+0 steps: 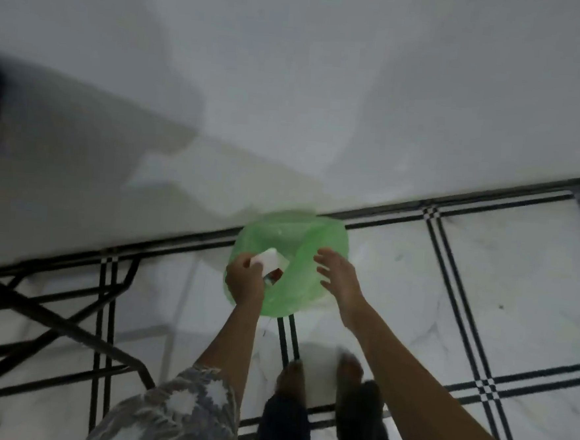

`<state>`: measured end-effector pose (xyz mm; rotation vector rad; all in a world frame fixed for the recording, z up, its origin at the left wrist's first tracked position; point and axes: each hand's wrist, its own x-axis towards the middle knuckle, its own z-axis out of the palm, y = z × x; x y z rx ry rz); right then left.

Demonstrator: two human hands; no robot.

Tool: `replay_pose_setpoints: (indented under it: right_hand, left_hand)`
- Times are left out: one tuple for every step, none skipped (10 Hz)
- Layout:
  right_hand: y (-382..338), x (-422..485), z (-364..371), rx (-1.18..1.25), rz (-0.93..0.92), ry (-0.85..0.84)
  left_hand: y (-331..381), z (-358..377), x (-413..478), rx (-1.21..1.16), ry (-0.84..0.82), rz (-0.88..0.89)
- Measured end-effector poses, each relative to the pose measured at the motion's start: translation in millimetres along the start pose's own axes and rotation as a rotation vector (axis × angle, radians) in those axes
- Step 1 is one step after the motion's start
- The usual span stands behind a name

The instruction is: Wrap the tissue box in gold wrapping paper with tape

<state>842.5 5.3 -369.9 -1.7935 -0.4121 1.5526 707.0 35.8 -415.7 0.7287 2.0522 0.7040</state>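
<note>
Both hands over a green-lined bin on the floor, below the white table.

We see the left hand point(245, 280) at 6 o'clock of the frame, its fingers point(244, 261) curled and pinching a small white scrap point(267, 256) above the green bin liner point(301, 237). Just beside it at 3 o'clock, the right hand point(338, 274) hovers with fingers point(323, 256) spread and holding nothing. The table point(291, 82) fills 12 o'clock and its dark legs point(52, 306) stand at 8 o'clock on the tiled floor point(500, 286). We cannot tell where the tissue box is: only a pale blurred shape point(181, 181) shows on the table at 10 o'clock.
</note>
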Motion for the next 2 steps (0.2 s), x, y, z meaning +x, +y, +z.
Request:
replay_pose_setpoints:
  right_hand:
    - [35, 92, 7, -0.053, -0.041, -0.042]
    - [63, 148, 12, -0.071, -0.002, -0.082]
  left_hand:
    - [-45, 59, 55, 0.061, 0.028, 0.04]
    - [-81, 97, 90, 0.083, -0.054, -0.05]
